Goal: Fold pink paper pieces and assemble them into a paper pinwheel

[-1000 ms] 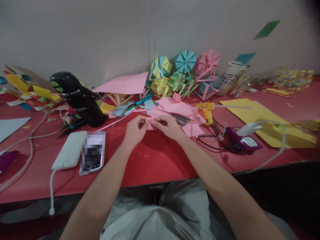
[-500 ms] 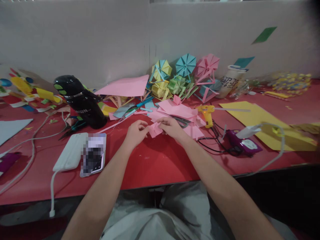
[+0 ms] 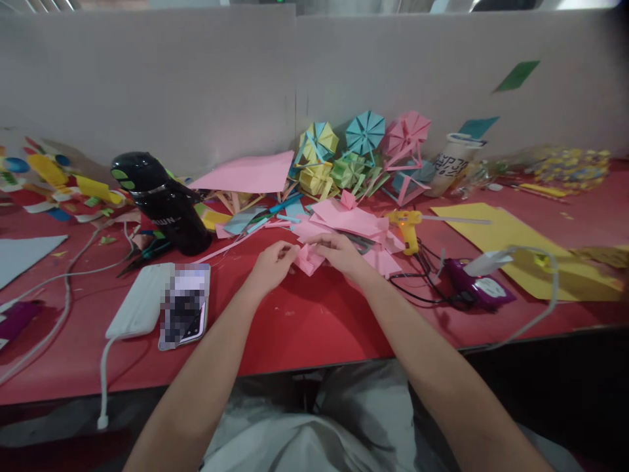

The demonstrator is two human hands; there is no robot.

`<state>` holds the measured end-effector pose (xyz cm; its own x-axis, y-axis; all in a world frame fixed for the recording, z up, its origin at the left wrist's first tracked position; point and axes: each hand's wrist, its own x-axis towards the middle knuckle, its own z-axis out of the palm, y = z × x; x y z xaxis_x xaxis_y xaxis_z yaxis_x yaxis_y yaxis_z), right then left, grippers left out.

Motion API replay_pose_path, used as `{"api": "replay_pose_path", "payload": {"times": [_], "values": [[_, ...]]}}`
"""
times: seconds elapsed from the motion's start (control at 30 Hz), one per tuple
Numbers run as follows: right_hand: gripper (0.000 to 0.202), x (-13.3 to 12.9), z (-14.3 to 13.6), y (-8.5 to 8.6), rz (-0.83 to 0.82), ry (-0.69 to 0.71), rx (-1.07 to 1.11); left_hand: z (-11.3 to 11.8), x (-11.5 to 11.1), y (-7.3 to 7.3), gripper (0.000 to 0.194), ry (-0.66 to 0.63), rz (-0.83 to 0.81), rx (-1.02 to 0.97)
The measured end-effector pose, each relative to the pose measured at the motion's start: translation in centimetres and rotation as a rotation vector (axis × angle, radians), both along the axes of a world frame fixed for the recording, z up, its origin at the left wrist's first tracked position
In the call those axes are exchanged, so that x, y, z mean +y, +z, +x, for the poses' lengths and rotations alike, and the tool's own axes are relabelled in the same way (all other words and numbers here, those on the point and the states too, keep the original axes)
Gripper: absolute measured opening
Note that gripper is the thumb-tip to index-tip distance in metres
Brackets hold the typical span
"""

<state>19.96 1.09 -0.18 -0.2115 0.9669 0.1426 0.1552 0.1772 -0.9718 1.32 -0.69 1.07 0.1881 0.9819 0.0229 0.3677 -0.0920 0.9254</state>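
Paper [image 3: 309, 259] between both hands [image 3: 276, 263]

A smartphone [image 3: 185, 308] lies right beside a power bank [image 3: 141, 301] on the table [image 3: 314, 334], in front of a bottle [image 3: 164, 206].

A red worktop [image 3: 314, 334] runs along a plain grey partition [image 3: 147, 85] — a vertical seam near its middle. Pale, bright shapes show above its top edge; beneath the worktop — at right especially — it is dark.
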Motion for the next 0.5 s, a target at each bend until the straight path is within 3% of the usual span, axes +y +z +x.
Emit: {"api": "replay_pose_path", "payload": {"times": [0.07, 0.17, 0.23, 0.33, 0.5], "values": [[0.026, 0.4, 0.1, 0.0, -0.012, -0.098, 0.072, -0.2, 0.2, -0.1, 0.033, 0.063, 0.019, -0.025], [0.035, 0.8, 0.5, 0.3, -0.026, -0.379, 0.302, -0.6, 0.5, -0.6, 0.034, 0.132, 0.059, -0.013], [0.044, 0.7, 0.6, 0.6, -0.118, -0.441, 0.404, -0.8, 0.5, -0.9, 0.03, 0.133, 0.088, 0.037], [0.048, 0.1, 0.2, 1.0, -0.278, -0.307, 0.339, -0.9, 0.4, -1.2, 0.021, 0.109, 0.144, 0.149], [0.028, 0.3, -0.7, 1.0, -0.128, -0.076, 0.167, -0.7, 0.1, -0.9, 0.013, 0.067, 0.198, 0.252]]}}
